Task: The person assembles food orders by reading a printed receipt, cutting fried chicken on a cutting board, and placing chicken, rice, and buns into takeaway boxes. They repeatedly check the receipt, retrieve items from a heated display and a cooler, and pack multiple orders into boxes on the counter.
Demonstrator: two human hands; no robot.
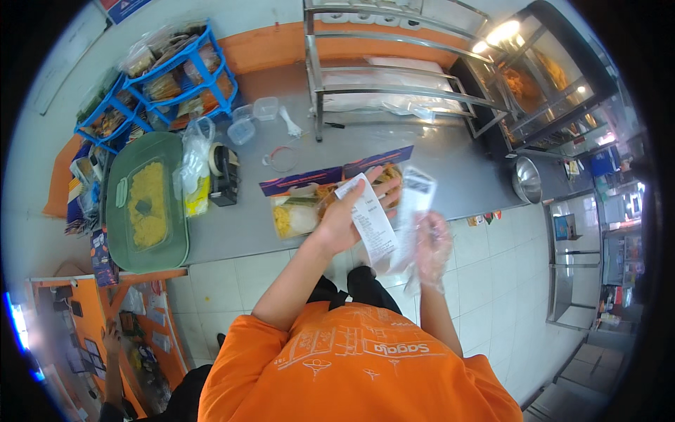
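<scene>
Near the middle of the frame, a person in an orange shirt (pixel 365 373) has a paper in each hand. The bare left hand (pixel 339 226) holds a printed receipt (pixel 375 228): its grip is pinched, with the thumb over the upper end of the paper, while the other fingers are spread apart behind it. The right hand (pixel 432 246), inside a clear plastic glove, is a little to the right, and its grip is closed on the edge of a second paper strip (pixel 420 188), which stands tilted. The lower ends of both papers come together, and I cannot tell whether they are joined. Just behind the hands, on the grey counter (pixel 478 172), stand two open food boxes with dark purple flaps (pixel 302 181); in the left one I see yellow rice (pixel 282 221) beside white rice (pixel 304 218), and the right one is partly hidden by the left hand. At the left of the frame there is a green tub (pixel 119 235) with yellow food, and between it and the boxes a black tape dispenser (pixel 223 176). A metal bowl (pixel 526 179) sits at the right.
</scene>
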